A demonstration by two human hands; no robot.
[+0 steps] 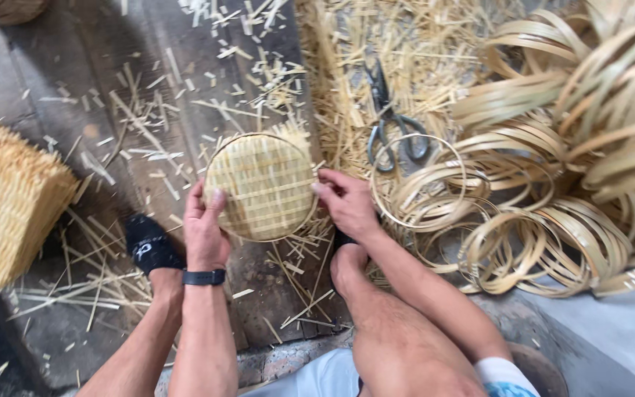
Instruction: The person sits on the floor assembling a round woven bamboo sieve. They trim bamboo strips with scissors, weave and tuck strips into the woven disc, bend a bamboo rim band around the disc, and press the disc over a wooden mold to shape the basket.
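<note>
Hands gripped a small round woven bamboo tray (262, 187) by opposite rims, low over the plank floor (53, 73); left hand (205, 228) and right hand (347, 202) had fingers curled onto its edge, steadying it; scissors (391, 121) and bamboo hoops (545, 176) lay within reach at the right.

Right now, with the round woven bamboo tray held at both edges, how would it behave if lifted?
The woven tray is probably light: thin flat strips. Both hands, left hand and right hand, grip its hoop rim, so it likely stays fairly stiff. Loose strip ends at the top edge may snag or fray.
</note>
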